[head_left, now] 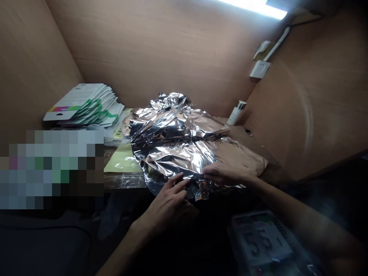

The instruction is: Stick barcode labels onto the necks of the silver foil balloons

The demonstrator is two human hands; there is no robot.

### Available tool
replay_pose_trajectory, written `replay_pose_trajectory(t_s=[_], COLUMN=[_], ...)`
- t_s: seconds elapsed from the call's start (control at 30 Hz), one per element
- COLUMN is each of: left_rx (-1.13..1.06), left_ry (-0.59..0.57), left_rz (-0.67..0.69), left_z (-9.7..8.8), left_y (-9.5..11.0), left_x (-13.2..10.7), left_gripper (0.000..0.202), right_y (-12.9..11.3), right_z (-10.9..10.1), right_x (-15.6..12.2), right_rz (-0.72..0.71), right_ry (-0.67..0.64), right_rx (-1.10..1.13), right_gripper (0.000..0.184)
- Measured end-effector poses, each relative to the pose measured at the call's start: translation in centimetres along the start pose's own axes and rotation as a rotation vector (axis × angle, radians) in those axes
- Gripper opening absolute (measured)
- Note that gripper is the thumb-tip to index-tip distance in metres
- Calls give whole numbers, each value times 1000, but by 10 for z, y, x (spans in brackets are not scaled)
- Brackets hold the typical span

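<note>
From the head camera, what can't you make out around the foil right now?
Head view:
- Anything beneath the crumpled foil sheet: hidden by the foil.
- The area at left: a pixelated patch blocks it.
- Small print on the stack of cards: too small.
- The numbered packet: dim, cut off by the bottom edge.

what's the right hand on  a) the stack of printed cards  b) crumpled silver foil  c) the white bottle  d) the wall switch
b, the right hand lies with its fingers on the near edge of the crumpled silver foil.
</note>
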State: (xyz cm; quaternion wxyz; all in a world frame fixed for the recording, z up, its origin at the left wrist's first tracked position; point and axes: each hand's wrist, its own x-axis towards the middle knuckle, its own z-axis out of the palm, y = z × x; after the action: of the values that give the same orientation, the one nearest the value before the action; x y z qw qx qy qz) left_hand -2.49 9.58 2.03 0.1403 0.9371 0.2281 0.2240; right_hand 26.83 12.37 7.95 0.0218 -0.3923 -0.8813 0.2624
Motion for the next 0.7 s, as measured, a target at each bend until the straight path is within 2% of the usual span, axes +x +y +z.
replay_pose_trajectory(t_s=[0.13,0.27,0.4,0.47,0.53,0.57,0.63,0.7], left_rx=[-31,-28,-56,-72,-74,-72,-66,-56], left_ry=[-9,-6,20,33,40,41,43,39], left_rz=[-25,-44,-57,-64,-67,-70,-70,-63], left_z=[-13,-16,-17,-19,-23,-25,-28,-31], left_y=[5,8,7,7,9,10,11,12], left_x=[4,8,10,11,11,11,11,10], left_gripper=[14,9,12,13,13,13,13,13], right_y=[2,5,-3,-9,-14,-16,-19,-19], right_z=[-7,-16,-23,-17,-6,1,12,17], right_x=[1,8,-7,-21,-36,-42,-49,-50], right_rz=[40,124,55,34,27,28,25,8], right_ry=[29,99,103,127,162,182,216,221], right_rx=[35,53,-150,-330,-502,-566,-628,-586], right_gripper=[36,43,34,33,11,8,19,24])
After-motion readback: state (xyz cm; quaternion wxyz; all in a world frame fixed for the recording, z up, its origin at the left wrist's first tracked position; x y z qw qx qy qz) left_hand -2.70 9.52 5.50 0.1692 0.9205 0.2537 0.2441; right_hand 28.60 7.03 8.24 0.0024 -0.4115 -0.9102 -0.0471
